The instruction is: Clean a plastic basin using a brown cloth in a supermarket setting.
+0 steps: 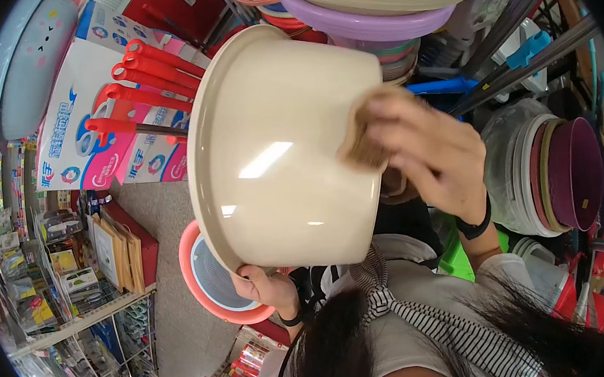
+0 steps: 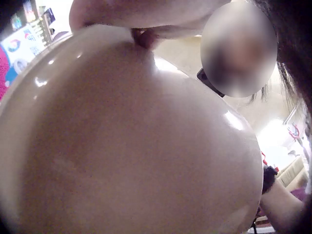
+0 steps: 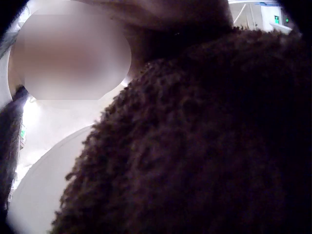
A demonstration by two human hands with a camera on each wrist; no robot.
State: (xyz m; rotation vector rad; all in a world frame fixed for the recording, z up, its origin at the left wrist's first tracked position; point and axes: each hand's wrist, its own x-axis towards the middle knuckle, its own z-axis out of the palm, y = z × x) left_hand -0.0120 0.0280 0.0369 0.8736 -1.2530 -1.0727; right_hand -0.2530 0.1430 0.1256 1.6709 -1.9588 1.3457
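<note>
A large cream-coloured plastic basin (image 1: 287,110) is held up on its side in front of the person, its rim toward the left in the head view. The left hand (image 1: 272,291) grips that rim at the lower edge. Pinched in the right hand (image 1: 429,151) is a brown cloth (image 1: 364,142), blurred, against the basin's outer wall near its base. Up close in the right wrist view, the cloth (image 3: 185,151) has a shaggy terry texture and covers most of the picture. The basin's smooth wall (image 2: 136,141) fills much of the left wrist view.
Stacked basins, cream over purple (image 1: 372,11), stand at the top. Red-handled tools (image 1: 160,78) lean by printed cartons (image 1: 67,131) on the left. Nested tubs (image 1: 577,173) sit at right, poles (image 1: 515,59) above them. A pink-rimmed basin (image 1: 192,257) is below; goods racks (image 1: 57,285) line the left.
</note>
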